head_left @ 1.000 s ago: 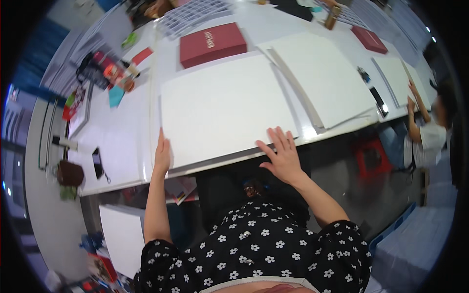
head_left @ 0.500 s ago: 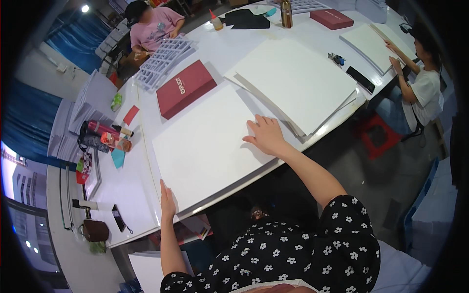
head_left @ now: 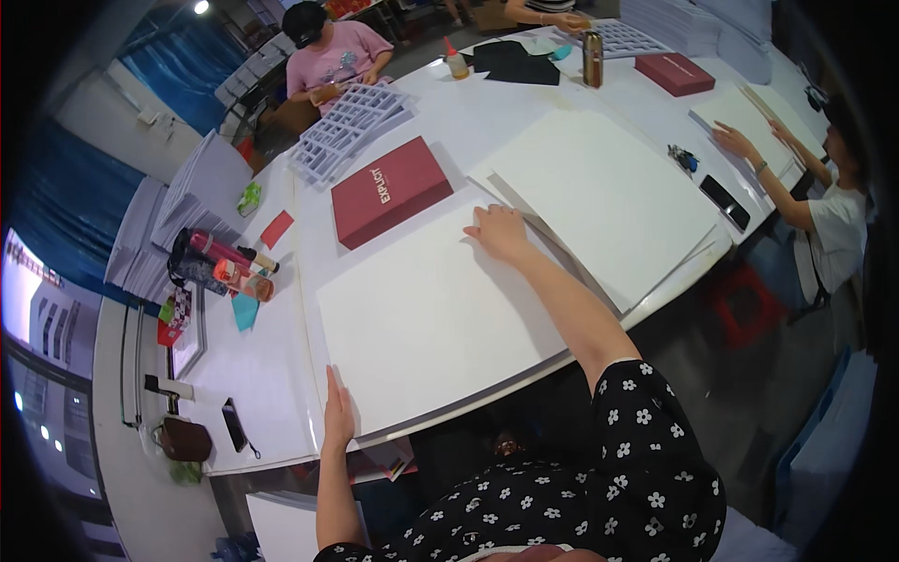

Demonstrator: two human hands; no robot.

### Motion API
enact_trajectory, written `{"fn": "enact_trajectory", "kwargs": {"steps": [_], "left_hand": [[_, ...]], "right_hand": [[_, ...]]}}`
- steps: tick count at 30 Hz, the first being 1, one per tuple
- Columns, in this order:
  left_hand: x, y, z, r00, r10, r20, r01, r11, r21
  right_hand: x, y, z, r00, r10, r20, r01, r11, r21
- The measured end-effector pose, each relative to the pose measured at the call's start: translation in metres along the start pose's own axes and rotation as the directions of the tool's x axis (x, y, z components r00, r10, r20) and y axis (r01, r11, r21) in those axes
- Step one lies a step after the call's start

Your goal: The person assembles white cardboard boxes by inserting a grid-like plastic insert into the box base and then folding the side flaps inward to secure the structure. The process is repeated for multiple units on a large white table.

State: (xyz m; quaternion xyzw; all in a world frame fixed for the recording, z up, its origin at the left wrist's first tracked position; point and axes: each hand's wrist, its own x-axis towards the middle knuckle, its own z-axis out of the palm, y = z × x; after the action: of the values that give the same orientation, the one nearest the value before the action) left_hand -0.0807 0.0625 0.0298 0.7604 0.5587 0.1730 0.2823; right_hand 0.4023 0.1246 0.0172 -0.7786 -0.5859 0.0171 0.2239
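Head view: my left hand [head_left: 338,417] lay flat, fingers straight, along the near left edge of the white board [head_left: 440,314] on the table [head_left: 253,375]. My right hand [head_left: 499,232] pressed open on its far right corner, gripping nothing. Red box [head_left: 390,190] sat just beyond; second board [head_left: 609,192] to the right.

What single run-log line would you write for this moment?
left hand: flat on near edge of white sheet | right hand: flat on far corner | red box: beyond sheet
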Motion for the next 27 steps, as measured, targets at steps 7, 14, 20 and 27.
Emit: {"fn": "enact_trajectory", "kwargs": {"steps": [7,14,20,27], "left_hand": [[-0.001,-0.002,-0.002,0.999,0.052,-0.001,-0.051,0.994,-0.097],[-0.002,-0.009,-0.002,0.999,0.034,-0.026,-0.038,0.98,-0.196],[0.0,-0.016,0.0,0.999,-0.036,0.007,0.037,0.966,-0.256],[-0.006,-0.016,0.001,0.996,0.017,-0.086,-0.034,0.978,-0.204]], "right_hand": [[-0.003,0.002,0.005,0.986,-0.098,-0.137,0.09,0.994,-0.066],[0.01,-0.03,-0.004,0.981,-0.138,0.137,0.174,0.938,-0.3],[0.01,-0.119,0.032,0.89,-0.376,0.258,0.421,0.895,-0.147],[0.016,-0.242,0.077,0.743,-0.578,0.336,0.627,0.777,-0.05]]}}
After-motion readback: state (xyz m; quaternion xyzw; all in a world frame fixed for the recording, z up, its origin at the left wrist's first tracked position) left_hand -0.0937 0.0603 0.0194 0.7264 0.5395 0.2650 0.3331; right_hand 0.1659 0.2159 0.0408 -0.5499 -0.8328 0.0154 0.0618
